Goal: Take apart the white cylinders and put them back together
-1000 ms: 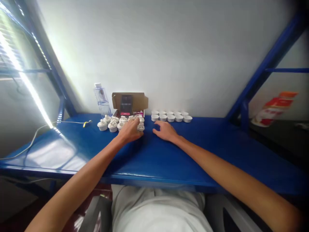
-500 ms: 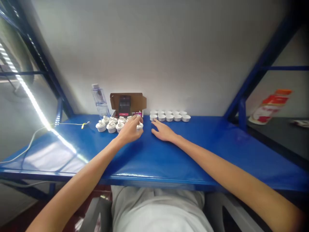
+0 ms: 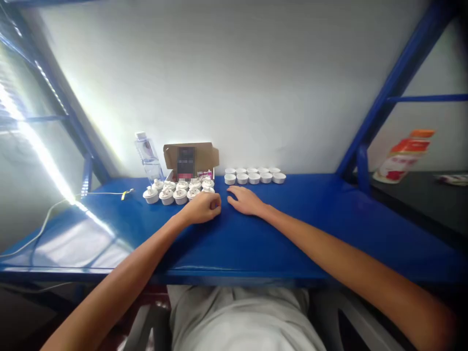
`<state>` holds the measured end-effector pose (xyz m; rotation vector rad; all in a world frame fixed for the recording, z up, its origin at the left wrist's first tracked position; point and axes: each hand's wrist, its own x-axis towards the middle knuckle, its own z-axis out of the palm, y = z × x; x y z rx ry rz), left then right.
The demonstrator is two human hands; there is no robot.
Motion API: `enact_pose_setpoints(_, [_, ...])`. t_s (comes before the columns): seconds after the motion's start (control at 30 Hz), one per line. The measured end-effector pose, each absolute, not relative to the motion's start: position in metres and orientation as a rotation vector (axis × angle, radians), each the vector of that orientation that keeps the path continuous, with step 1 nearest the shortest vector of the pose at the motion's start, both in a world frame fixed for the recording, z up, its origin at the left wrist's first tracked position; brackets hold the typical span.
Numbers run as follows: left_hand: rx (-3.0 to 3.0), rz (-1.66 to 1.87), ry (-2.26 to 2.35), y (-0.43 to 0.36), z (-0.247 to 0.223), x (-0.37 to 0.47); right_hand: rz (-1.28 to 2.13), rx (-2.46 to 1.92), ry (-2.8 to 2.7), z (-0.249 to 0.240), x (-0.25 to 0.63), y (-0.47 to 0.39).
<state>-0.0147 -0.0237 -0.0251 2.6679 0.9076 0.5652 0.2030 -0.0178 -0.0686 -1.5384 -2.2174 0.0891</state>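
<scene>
Two rows of small white round cup-shaped pieces with knobbed, pronged tops [image 3: 166, 196] stand on the left of the blue table [image 3: 234, 243]. At the right end of their front row is my left hand [image 3: 202, 207], fingers curled in, with nothing visible in them; it partly covers the last piece [image 3: 208, 189]. My right hand [image 3: 245, 200] lies low over the table with its fingers stretched out, holding nothing. Just beyond its fingertips are two rows of plain white cups [image 3: 254, 178], set close together against the wall.
An open cardboard box [image 3: 210, 155] with a dark phone-like device [image 3: 185, 162] stands behind the knobbed pieces. Beside it is a clear water bottle [image 3: 149, 156]. A white cable [image 3: 106, 193] crosses the left side. At far right, a red and white bottle [image 3: 404, 156] stands on a dark surface.
My left hand has drawn back toward me from the end piece, and its fingers have curled in. The piece stays in the row. My right hand has barely moved.
</scene>
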Motion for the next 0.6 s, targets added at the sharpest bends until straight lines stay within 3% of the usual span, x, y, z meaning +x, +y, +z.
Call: enact_pose_setpoints(0.6, [2.647,0.651,0.718,-0.037,-0.045,-0.003,0.168,-1.531,-2.208,-0.071,0.204,-0.013])
